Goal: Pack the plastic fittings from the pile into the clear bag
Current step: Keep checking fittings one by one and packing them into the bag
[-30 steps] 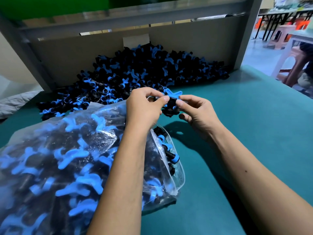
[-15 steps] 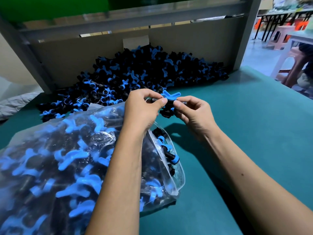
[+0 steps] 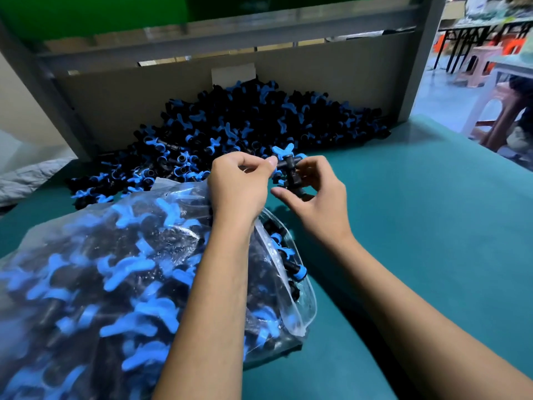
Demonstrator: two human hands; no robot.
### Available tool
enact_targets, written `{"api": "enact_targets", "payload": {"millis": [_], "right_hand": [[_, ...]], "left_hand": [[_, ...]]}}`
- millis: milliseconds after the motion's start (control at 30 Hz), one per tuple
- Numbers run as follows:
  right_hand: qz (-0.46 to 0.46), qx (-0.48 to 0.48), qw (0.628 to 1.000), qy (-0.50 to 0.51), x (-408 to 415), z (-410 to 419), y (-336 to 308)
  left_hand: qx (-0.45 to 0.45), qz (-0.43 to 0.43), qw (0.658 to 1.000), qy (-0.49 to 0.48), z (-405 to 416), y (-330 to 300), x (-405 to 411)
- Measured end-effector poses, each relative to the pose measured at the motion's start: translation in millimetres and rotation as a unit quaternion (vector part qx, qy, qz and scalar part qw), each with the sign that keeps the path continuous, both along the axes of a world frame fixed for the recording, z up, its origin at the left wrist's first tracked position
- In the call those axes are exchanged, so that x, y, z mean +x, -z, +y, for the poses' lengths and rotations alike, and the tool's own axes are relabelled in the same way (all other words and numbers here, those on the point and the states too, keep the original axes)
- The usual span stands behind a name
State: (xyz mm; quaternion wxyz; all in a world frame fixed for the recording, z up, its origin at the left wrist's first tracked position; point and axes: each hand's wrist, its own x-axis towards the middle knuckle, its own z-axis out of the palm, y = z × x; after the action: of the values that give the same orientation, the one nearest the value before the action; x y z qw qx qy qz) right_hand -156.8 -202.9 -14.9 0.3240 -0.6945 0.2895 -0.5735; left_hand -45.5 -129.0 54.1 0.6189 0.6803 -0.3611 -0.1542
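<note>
A big pile of black and blue plastic fittings [image 3: 230, 125] lies against the back board of the green table. A clear bag [image 3: 115, 269], stuffed with the same fittings, lies at the front left, its open mouth [image 3: 291, 255] facing right. Just above the bag's mouth, both hands hold a small cluster of fittings [image 3: 288, 166] with a blue winged handle on top. My left hand [image 3: 239, 183] pinches its left end with thumb and forefinger. My right hand [image 3: 320, 197] curls round its right and lower side, thumb stretched out beneath.
The green table top [image 3: 418, 226] stretches to the right of the bag. A grey board [image 3: 144, 96] and a metal frame post [image 3: 415, 67] close off the back. Stools [image 3: 496, 111] and other tables stand beyond the right edge. White cloth [image 3: 26, 177] lies at far left.
Both hands have shifted slightly to the right with the fittings. My right hand's fingers have opened out and its thumb now reaches under the cluster. The black body shows more.
</note>
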Motion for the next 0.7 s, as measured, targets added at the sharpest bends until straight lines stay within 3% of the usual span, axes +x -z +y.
{"api": "enact_targets", "payload": {"millis": [133,200,267,333,433,533,700], "right_hand": [[-0.017,0.034,0.999,0.010,0,0,1],[-0.111,0.166,0.979,-0.050,5,3,-1],[-0.247,0.346,0.892,-0.153,10,6,-5],[-0.328,0.460,0.798,-0.213,9,5,-7],[-0.367,0.524,0.729,-0.246,6,2,-6],[-0.337,0.534,0.737,-0.240,7,1,-4],[-0.159,0.379,0.862,-0.298,-5,-2,-6]], "left_hand": [[-0.001,-0.001,0.999,0.041,3,-3,-3],[-0.011,0.000,0.999,0.045,4,-5,-3],[-0.042,0.015,0.998,0.036,6,-10,-4],[-0.085,0.034,0.996,0.023,8,-17,-3],[-0.136,0.049,0.989,0.027,13,-27,0],[-0.159,0.041,0.986,0.036,17,-34,4],[-0.181,0.022,0.982,0.042,20,-38,4]]}}
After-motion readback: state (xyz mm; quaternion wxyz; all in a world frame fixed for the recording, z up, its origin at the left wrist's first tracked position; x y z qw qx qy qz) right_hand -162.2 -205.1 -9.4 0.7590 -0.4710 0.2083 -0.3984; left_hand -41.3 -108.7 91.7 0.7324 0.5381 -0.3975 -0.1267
